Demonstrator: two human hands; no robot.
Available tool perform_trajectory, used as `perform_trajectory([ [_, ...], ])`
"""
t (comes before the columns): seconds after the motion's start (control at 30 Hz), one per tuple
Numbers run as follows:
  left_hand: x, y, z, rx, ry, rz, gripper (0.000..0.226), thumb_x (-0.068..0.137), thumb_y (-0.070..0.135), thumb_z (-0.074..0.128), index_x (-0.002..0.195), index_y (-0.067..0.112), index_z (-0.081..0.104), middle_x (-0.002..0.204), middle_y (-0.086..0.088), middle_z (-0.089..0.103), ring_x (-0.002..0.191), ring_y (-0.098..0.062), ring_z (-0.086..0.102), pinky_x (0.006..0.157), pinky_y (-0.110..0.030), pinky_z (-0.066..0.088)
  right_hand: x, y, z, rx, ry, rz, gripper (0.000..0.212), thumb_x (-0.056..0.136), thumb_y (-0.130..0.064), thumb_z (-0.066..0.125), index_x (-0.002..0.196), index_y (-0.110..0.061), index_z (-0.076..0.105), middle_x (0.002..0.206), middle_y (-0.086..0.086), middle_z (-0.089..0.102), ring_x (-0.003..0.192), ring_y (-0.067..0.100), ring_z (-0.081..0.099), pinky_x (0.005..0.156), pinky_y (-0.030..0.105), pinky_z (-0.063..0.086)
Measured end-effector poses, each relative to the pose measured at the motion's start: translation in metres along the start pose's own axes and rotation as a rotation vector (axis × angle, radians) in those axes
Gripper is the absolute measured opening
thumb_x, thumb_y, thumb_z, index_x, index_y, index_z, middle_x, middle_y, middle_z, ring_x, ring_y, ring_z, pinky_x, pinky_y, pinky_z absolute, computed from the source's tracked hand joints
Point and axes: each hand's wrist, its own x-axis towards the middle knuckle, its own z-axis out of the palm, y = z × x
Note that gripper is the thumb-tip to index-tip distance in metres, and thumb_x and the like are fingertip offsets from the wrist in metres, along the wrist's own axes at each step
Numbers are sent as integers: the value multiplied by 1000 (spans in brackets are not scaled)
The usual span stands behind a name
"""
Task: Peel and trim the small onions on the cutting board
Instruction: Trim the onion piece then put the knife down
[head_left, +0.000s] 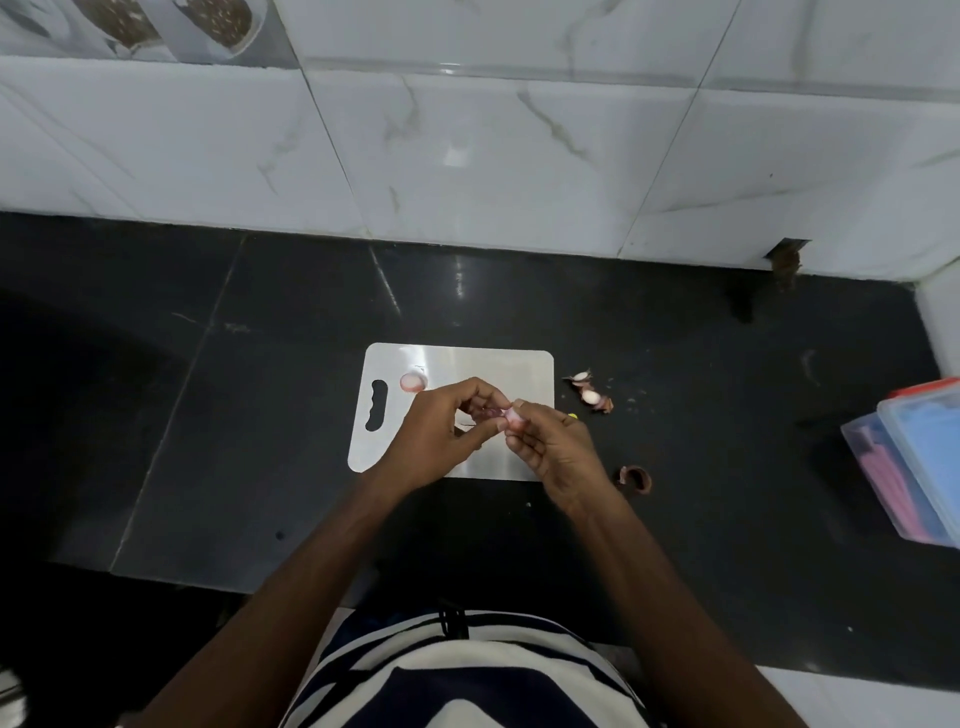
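Small onion (511, 414) pinched between left hand (441, 426) and right hand (553, 447) grips above cutting board (483, 364).

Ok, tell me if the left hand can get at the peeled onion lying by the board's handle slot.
Probably yes. The peeled onion lies bare just beyond the left hand, nothing between them, but both hands are busy with the onion being peeled.

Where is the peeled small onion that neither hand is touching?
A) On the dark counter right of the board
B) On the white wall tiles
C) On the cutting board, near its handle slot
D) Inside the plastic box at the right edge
C: the peeled onion lies on the white cutting board just right of the handle slot, apart from the left hand and right hand, which work another onion.
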Motion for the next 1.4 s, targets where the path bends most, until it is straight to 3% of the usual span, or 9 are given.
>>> perform_trajectory([
  [0.37,-7,-7,37,92,74,77,32,90,22,92,118,22,76,97,19,76,93,-8,72,70,-9,56,-2,5,-4,182,163,16,6,92,-8,78,95,-3,77,86,10,79,69,13,77,58,24,59],
  [0.6,-7,-16,45,72,27,68,25,94,18,88,117,19,77,88,13,75,87,-7,72,75,-11,55,8,15,-27,246,130,-2,29,91,-5,77,117,7,72,105,19,77,86,20,76,77,29,65],
  [0.8,16,-21,70,48,3,-30,8,98,21,83,106,24,83,99,15,80,97,-2,74,81,-8,54,11,0,-80,256,398,-99,19,101,-9,56,103,-1,73,102,17,67,92,25,68,81,35,62],
  [0.9,50,-22,89,104,-48,-15,10,98,17,83,106,21,83,96,18,77,91,9,71,79,-3,49,2,2,-119,-173,595,-157,22,103,-30,60,95,-11,68,96,9,66,79,17,64,73,34,55],
  [0.97,73,-23,101,144,-79,3,14,95,16,85,107,23,82,98,14,78,86,6,72,82,-6,50,-3,10,-146,-696,730,-240,22,97,-39,71,99,-17,63,95,1,68,86,18,66,83,36,54],
  [1.03,93,-27,110,190,-99,30,18,94,16,85,110,24,82,106,5,80,89,-2,74,87,-18,57,-5,22,-167,-936,758,-300,37,88,-38,81,110,-19,58,105,1,66,99,21,66,95,37,53],
  [1.13,113,-25,123,235,-102,84,19,94,13,84,112,17,82,106,-2,79,82,-5,72,84,-23,58,-3,29,-174,-1026,717,-252,54,88,-31,83,127,-12,51,125,8,61,117,26,61,99,32,45],
  [1.33,136,-22,131,344,-181,157,28,94,28,85,120,21,78,114,0,67,93,-9,64,93,-35,61,1,3,-165,-1101,599,-443,11,102,-23,64,112,-17,63,100,-1,70,91,17,68,82,32,53],
  [1.4,138,-24,128,395,-208,190,32,95,40,83,124,29,75,124,5,61,102,-9,62,90,-34,59,-31,1,-183,-1047,730,-518,8,106,-19,56,112,-17,62,100,1,69,90,19,67,81,34,50],
])
